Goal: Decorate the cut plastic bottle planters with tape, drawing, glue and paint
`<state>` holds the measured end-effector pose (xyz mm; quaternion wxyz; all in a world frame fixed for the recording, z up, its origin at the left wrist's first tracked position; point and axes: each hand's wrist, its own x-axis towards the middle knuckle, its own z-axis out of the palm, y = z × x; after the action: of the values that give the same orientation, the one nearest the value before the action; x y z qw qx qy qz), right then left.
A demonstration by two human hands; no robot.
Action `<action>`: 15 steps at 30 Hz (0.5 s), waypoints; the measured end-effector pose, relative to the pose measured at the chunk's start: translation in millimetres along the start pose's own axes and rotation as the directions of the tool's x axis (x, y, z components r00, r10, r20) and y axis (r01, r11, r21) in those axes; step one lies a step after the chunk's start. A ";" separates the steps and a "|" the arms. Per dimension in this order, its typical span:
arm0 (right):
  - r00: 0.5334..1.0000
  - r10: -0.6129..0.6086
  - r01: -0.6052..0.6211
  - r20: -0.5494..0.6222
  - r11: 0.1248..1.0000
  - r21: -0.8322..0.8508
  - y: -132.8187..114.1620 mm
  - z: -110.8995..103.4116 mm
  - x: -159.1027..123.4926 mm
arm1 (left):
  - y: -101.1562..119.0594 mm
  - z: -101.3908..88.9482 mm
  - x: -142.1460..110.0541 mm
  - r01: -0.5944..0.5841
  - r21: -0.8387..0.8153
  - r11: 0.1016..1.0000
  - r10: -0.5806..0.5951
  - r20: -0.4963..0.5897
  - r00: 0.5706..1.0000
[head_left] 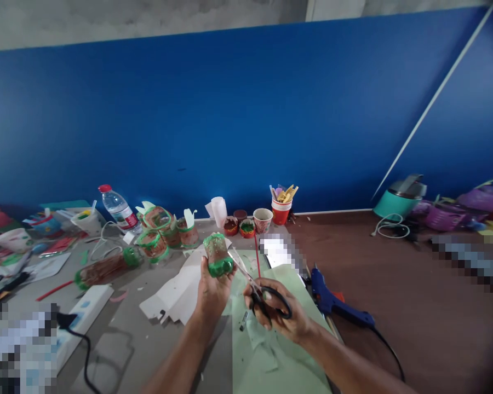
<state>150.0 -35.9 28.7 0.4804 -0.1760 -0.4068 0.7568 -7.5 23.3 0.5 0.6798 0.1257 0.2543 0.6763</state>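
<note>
My left hand (213, 291) is wrapped round a cut plastic bottle base (218, 254), painted green at both ends and brown in the middle. In my right hand (287, 320) are scissors (241, 266) with black handles, fingers in the loops. Their blades point up and left, with the tips close beside the bottle base; whether they touch it I cannot tell. A thin red stick (257, 254) rises just above my right fingers; whether they hold it is unclear. Under both hands lies a pale green sheet (279, 350), with cut white paper (176, 295) to its left.
Several painted bottle pieces (154, 245) and a water bottle (121, 210) stand at the back left. Paint cups (247, 229) and a red cup of wooden utensils (281, 210) line the wall. A blue glue gun (339, 306) lies right; a corded power strip (82, 317) left.
</note>
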 end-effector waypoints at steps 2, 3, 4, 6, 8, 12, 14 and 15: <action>1.000 0.000 0.000 0.004 1.000 -0.023 0.8 0.2 -0.6 | 4.4 -0.2 1.2 -0.024 -0.019 1.000 0.024 -0.039 0.999; 1.000 0.007 -0.007 0.004 0.999 -0.032 1.8 -0.2 -0.5 | 6.7 -0.6 1.7 -0.010 -0.021 1.000 0.009 -0.055 0.998; 1.000 0.019 -0.018 0.005 0.999 -0.038 3.1 -0.8 -0.3 | 8.6 -1.1 2.1 0.017 -0.014 1.000 -0.018 -0.066 0.998; 0.999 0.052 -0.051 0.012 0.997 -0.051 6.0 -2.2 0.2 | 11.5 -1.4 2.2 0.067 0.015 0.998 -0.065 -0.081 0.995; 0.997 0.076 -0.075 0.014 0.994 -0.074 8.5 -3.0 0.3 | 13.0 0.3 1.3 0.088 0.042 0.995 -0.084 -0.081 0.993; 0.998 0.043 -0.053 -0.048 0.977 -0.208 12.4 -1.8 0.7 | 13.0 8.6 -4.4 0.022 0.244 0.969 -0.002 -0.085 0.996; 0.992 0.016 -0.054 -0.125 0.951 -0.306 14.8 -0.6 2.0 | 12.1 11.5 -8.6 -0.006 0.322 0.947 0.030 -0.071 0.997; 0.986 -0.006 -0.054 -0.168 0.936 -0.349 16.0 -0.1 2.8 | 11.8 11.6 -10.9 -0.020 0.337 0.941 0.042 -0.059 0.997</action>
<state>139.4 -36.7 16.4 0.4640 -0.3266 -0.4920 0.6603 -11.1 15.2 18.3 0.6289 0.2216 0.3863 0.6373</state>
